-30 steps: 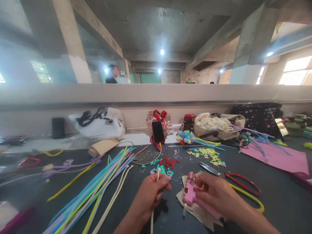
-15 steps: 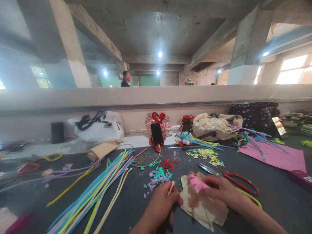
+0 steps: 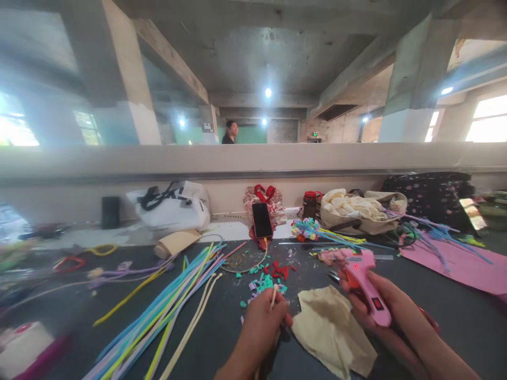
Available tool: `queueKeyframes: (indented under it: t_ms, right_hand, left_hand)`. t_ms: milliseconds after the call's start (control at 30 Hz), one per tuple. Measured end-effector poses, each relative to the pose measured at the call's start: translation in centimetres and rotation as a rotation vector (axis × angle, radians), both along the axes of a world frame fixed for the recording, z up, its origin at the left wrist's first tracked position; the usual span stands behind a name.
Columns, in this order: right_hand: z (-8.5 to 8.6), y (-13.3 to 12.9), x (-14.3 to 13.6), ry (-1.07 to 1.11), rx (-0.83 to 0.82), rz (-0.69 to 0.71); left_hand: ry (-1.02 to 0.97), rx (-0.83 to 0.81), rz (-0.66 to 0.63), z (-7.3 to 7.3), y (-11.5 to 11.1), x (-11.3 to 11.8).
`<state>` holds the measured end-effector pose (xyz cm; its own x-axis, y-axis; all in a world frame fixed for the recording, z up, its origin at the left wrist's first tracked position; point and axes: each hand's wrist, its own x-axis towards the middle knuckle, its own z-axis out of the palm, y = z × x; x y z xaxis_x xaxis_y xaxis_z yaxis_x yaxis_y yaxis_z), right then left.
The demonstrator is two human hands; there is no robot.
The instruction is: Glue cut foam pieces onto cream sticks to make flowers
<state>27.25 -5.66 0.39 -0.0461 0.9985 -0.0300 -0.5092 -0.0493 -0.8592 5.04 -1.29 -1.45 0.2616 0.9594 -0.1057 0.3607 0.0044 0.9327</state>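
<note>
A pink hot glue gun (image 3: pixel 366 282) is gripped in my right hand (image 3: pixel 390 306), its nozzle end pointing left and a small red light lit on its side. My left hand (image 3: pixel 263 322) pinches a cream pipe cleaner (image 3: pixel 274 295), whose tip sticks up past the fingers. Between the hands lies a crumpled beige cloth (image 3: pixel 330 330) on the dark table. Beyond my left hand are small teal and lilac pieces (image 3: pixel 267 285) with red ones (image 3: pixel 279 270). Scissors (image 3: pixel 334 275) lie mostly hidden behind my right hand.
Long coloured pipe cleaners (image 3: pixel 166 306) spread across the left. A phone (image 3: pixel 262 220) with a cable leans at the back. Behind stand a white bag (image 3: pixel 174 211), a bottle (image 3: pixel 310 205) and a cloth bag (image 3: pixel 352 211). A pink sheet (image 3: pixel 455 264) lies right. A person (image 3: pixel 229 133) is beyond the partition.
My right hand has lifted the glue gun off the beige cloth and moved it up and right. My left hand still pinches the pipe cleaner. The view has shifted slightly left.
</note>
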Motion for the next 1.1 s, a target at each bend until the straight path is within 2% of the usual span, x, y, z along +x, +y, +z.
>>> queueKeyframes:
  t_ms: [100,167,300,367,433,533,700,1100]
  right_hand:
    - [-0.7,0.2,-2.6,-0.156,0.039,0.108]
    - [-0.6,0.5,-4.5,-0.305,0.082,0.084]
    - [0.9,1.9,-8.1,-0.513,0.099,-0.060]
    - [1.5,2.8,-9.5,-0.525,0.084,-0.057]
    - [1.7,3.8,-10.4,-0.516,0.113,0.021]
    - [1.3,4.7,-10.8,-0.555,0.168,0.061]
    - [0.5,5.0,-10.4,-0.706,0.236,-0.022]
    - [-0.6,5.3,-9.5,-0.640,0.152,0.071]
  left_hand:
    - [0.093,0.169,0.180,1.3,0.0,-1.0]
    - [0.131,0.225,0.222,1.7,-0.1,-1.4]
    - [0.159,0.255,0.130,1.5,-0.1,-1.5]
    - [0.185,0.263,0.086,1.2,-0.2,-1.2]
    - [0.222,0.278,0.065,0.9,-0.3,-1.0]
    - [0.237,0.308,0.026,0.6,-0.5,-0.9]
    - [0.272,0.309,-0.005,0.4,-0.6,-0.9]
    - [0.252,0.320,-0.046,0.3,-0.5,-0.8]
